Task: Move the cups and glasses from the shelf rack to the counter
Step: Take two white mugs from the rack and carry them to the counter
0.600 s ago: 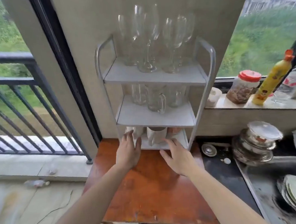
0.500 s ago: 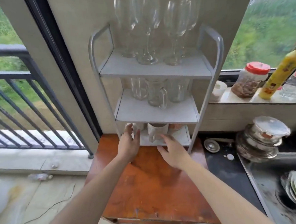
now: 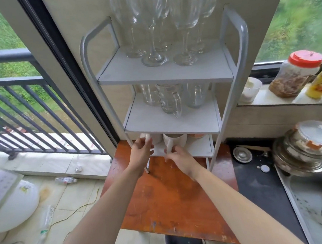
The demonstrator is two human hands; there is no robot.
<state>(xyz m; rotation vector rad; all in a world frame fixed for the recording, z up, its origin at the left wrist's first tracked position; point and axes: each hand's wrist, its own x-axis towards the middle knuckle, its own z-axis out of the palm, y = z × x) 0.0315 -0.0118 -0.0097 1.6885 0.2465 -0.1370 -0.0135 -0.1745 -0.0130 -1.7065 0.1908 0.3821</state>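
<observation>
Down on the bottom shelf of the grey shelf rack (image 3: 234, 77) stands a white mug (image 3: 176, 140), and the right hand (image 3: 179, 158) has its fingers at the mug's handle, though whether they are closed round it I cannot tell. The left hand (image 3: 141, 152) is curled onto a second white cup (image 3: 148, 138) at the left end of that shelf; how firm the grip is stays unclear. Above, the middle shelf carries glass mugs (image 3: 169, 101), and the top shelf a cluster of stemmed wine glasses (image 3: 152, 29). The rack sits at the back of a scuffed reddish-brown wooden table (image 3: 179, 195), against a beige wall. To the right runs a black counter (image 3: 256, 182) with stacked steel pots (image 3: 305, 149) and a sink. A red-lidded jar (image 3: 293, 73) and a yellow bottle (image 3: 320, 83) stand on the window sill. To the left, a balcony railing (image 3: 25, 103) and a tiled floor.
</observation>
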